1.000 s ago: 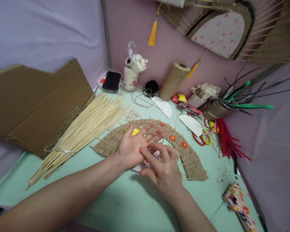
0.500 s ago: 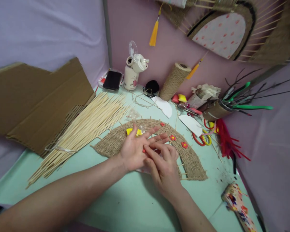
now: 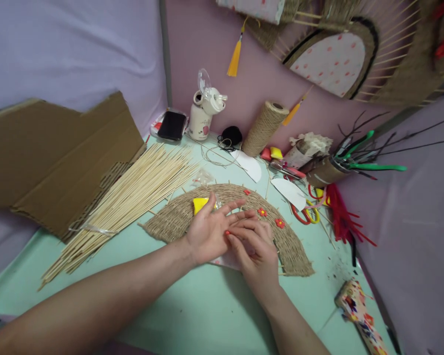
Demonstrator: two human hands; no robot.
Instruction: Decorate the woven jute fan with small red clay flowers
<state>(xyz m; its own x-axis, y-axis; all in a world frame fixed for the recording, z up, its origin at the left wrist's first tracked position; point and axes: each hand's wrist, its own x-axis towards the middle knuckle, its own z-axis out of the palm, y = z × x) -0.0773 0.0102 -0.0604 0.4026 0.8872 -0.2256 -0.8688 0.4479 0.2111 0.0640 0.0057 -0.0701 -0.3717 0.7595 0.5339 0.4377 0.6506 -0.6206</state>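
My left hand (image 3: 211, 231) is held palm up, its fingers stretched and spread. Over that palm, my right hand (image 3: 254, 249) pinches a small red clay ball (image 3: 227, 232) between thumb and fingertips. Below both hands lies a fan-shaped woven twine piece (image 3: 170, 214) with thin sticks poking from its edge. Red flowers with yellow centres, such as this flower (image 3: 279, 223), sit on its right part. A yellow clay packet (image 3: 200, 204) rests on the weave behind my left thumb. My hands hide the middle of the fan.
A bundle of thin sticks (image 3: 133, 192) and brown cardboard (image 3: 77, 153) lie left. Behind stand a white bottle (image 3: 200, 118) and a twine spool (image 3: 264, 129). To the right are scissors (image 3: 301, 213), red pipe cleaners (image 3: 338, 212) and a paint-spotted glue gun (image 3: 358, 308).
The red ball has gone from lying on my left palm to between my right thumb and fingertips. The camera view has shifted slightly.
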